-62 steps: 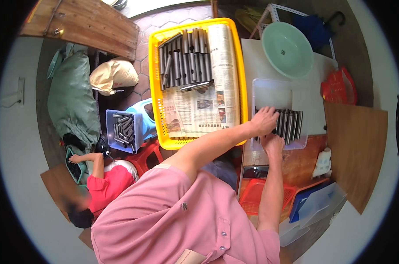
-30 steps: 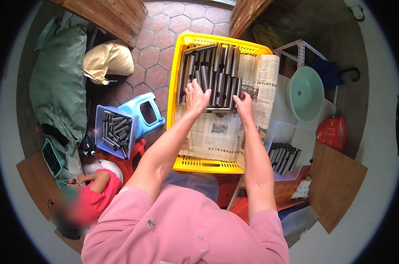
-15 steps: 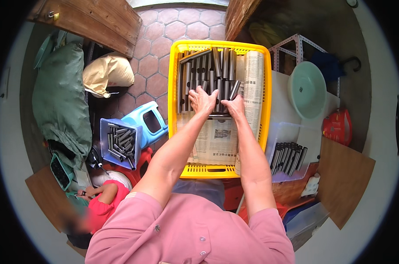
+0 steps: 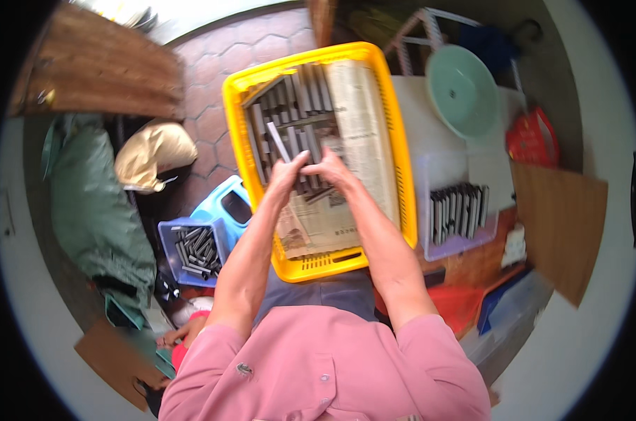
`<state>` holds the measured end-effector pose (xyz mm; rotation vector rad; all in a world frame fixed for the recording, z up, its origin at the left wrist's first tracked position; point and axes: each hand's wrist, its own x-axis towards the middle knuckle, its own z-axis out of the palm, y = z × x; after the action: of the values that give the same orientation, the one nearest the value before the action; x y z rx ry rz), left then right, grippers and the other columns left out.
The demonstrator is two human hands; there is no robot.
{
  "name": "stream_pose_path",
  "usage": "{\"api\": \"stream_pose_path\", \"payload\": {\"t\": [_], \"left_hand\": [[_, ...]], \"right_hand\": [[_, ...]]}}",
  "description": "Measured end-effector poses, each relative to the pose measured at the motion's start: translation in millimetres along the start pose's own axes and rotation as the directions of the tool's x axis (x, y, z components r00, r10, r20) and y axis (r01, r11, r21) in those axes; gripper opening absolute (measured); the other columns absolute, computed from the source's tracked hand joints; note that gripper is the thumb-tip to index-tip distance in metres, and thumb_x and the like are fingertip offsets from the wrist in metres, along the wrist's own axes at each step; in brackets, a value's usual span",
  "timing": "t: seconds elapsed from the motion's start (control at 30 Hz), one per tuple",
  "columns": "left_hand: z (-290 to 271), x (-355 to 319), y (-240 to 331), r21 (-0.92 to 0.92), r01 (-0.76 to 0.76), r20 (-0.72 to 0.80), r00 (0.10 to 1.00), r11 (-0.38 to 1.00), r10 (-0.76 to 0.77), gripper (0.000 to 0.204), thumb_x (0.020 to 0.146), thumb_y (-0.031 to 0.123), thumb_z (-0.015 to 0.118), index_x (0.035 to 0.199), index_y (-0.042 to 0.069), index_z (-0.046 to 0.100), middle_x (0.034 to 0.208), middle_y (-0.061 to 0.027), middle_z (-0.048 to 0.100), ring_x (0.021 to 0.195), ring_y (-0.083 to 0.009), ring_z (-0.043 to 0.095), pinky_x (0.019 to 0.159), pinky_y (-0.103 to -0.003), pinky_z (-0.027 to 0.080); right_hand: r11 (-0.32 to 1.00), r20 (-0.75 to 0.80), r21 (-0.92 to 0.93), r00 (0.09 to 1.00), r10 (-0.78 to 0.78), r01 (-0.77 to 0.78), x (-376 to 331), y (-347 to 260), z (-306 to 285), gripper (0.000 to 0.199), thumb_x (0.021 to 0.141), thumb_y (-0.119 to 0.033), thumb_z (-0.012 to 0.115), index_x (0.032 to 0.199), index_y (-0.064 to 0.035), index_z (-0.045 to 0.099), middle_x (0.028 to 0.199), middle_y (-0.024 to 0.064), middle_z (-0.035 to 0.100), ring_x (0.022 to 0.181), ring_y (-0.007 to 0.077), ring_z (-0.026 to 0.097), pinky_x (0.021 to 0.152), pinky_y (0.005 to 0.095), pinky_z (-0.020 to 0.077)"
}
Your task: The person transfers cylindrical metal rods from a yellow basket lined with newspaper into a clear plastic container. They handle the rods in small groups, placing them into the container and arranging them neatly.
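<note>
A yellow plastic basket [image 4: 406, 175], lined with newspaper [image 4: 360, 126], stands tilted in front of me. Rows of dark metal tubes [image 4: 307, 91] lie in its left part, their ends partly blurred. My left hand [image 4: 284, 175] is closed on the lower end of one shiny metal tube [image 4: 277, 142], which slants up and left over the others. Beside it, my right hand [image 4: 330, 170] lies at the near ends of the tubes. Its thumb stretches toward my left hand, apart from the fingers, and I make out nothing held in it.
On the left, a blue bin [image 4: 164, 242] of loose tubes stands by a light blue stool [image 4: 223, 193]. At right are a clear box [image 4: 458, 247] with upright tubes and a green basin [image 4: 462, 91]. A person's red sleeve [image 4: 185, 333] shows at lower left.
The basket now sits further left in view and is turned. My left hand has come back toward me and holds a slanting tube. The short tilted tube at my right hand no longer shows.
</note>
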<state>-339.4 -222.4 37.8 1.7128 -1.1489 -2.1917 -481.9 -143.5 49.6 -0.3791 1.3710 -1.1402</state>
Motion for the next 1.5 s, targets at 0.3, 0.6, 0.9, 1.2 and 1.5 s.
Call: {"api": "stream_pose_path", "payload": {"t": [0.3, 0.6, 0.9, 1.2, 1.5], "left_hand": [[29, -94, 7, -0.076, -0.131, 0.113, 0.984, 0.988, 0.139, 0.048, 0.093, 0.025, 0.068, 0.132, 0.002, 0.053, 0.115, -0.0093, 0.065, 0.097, -0.0209, 0.067, 0.079, -0.036, 0.058], [190, -190, -7, 0.089, -0.232, 0.299, 0.934, 0.969, 0.197, 0.053, 0.082, 0.026, 0.078, 0.117, -0.001, 0.051, 0.093, -0.0106, 0.067, 0.070, -0.0143, 0.064, 0.053, -0.027, 0.050], [375, -173, -122, 0.176, -0.008, 0.300, 0.953, 0.984, -0.046, 0.031, 0.084, 0.023, 0.072, 0.101, -0.002, 0.065, 0.084, -0.0079, 0.067, 0.067, -0.0184, 0.064, 0.061, -0.036, 0.055], [379, -161, -121, 0.481, 0.070, 0.142, 0.977, 0.874, -0.157, 0.074, 0.083, 0.043, 0.065, 0.127, -0.012, 0.044, 0.118, -0.0317, 0.061, 0.108, -0.0385, 0.062, 0.091, -0.045, 0.050], [353, -136, -172, 0.519, 0.035, 0.115, 0.987, 0.854, -0.111, 0.054, 0.093, 0.034, 0.059, 0.120, -0.010, 0.046, 0.106, -0.0281, 0.062, 0.090, -0.0366, 0.065, 0.079, -0.046, 0.052]], "right_hand": [[0.987, -0.043, 0.074, 0.989, -0.141, 0.144, -80, 0, -5, 0.080, 0.063, -0.016, 0.085, 0.133, 0.0007, 0.048, 0.116, 0.0108, 0.062, 0.105, 0.0187, 0.060, 0.095, 0.0319, 0.0496], [0.958, -0.236, -0.036, 0.929, -0.285, 0.285, -269, -65, -117, 0.084, 0.067, -0.010, 0.088, 0.140, -0.0038, 0.045, 0.126, 0.0083, 0.058, 0.117, 0.0203, 0.055, 0.103, 0.0355, 0.0445], [0.991, -0.375, 0.026, 0.918, 0.132, -0.132, -358, -7, -279, 0.057, 0.080, -0.016, 0.075, 0.132, -0.0025, 0.055, 0.120, 0.0093, 0.065, 0.113, 0.0195, 0.061, 0.098, 0.0335, 0.0468], [0.841, -0.620, -0.220, 0.736, 0.270, -0.494, -335, 7, -311, 0.037, 0.074, -0.032, 0.075, 0.088, 0.0019, 0.072, 0.082, 0.0176, 0.071, 0.078, 0.0278, 0.070, 0.068, 0.0405, 0.0532], [0.540, -0.777, -0.569, 0.621, -0.106, -0.620, -336, 23, -305, 0.042, 0.078, -0.024, 0.067, 0.112, 0.0012, 0.064, 0.113, 0.0250, 0.068, 0.108, 0.0421, 0.065, 0.094, 0.0513, 0.0514]]}}
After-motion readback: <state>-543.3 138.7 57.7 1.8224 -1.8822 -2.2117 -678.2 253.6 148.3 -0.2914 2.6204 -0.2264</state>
